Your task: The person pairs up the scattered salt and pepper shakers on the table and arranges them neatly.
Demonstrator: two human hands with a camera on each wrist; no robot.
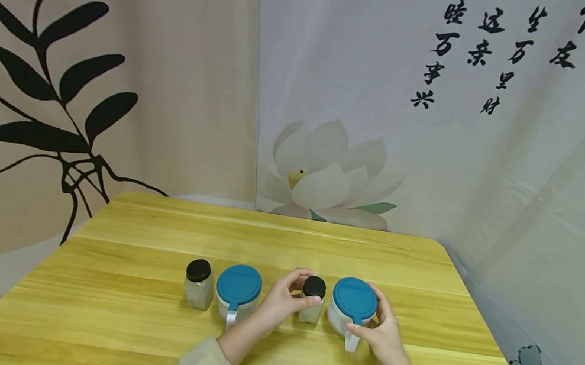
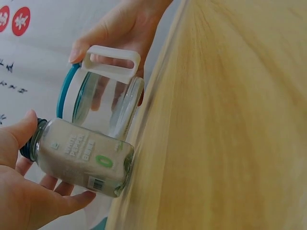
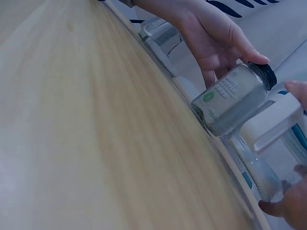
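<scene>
My left hand (image 1: 280, 300) grips a small square glass jar (image 1: 309, 314) with a black screw cap, thumb and fingers around its upper part. In the left wrist view this pepper jar (image 2: 81, 155) shows pale powder, white lettering that seems to read "WHITE PEPPER" and a green mark. It stands upright with its base right at the tabletop. Beside it, my right hand (image 1: 386, 333) holds a round glass canister (image 1: 354, 299) with a blue lid and white handle. The thumb lies by the handle (image 2: 112, 64), and the fingers wrap the far side, partly seen through the glass.
Left of my left hand stand a second blue-lidded canister (image 1: 239, 286) and another black-capped jar (image 1: 198, 288), side by side. The wooden table (image 1: 147, 340) carries all of them. Behind its far edge hangs a printed cloth (image 1: 198, 107).
</scene>
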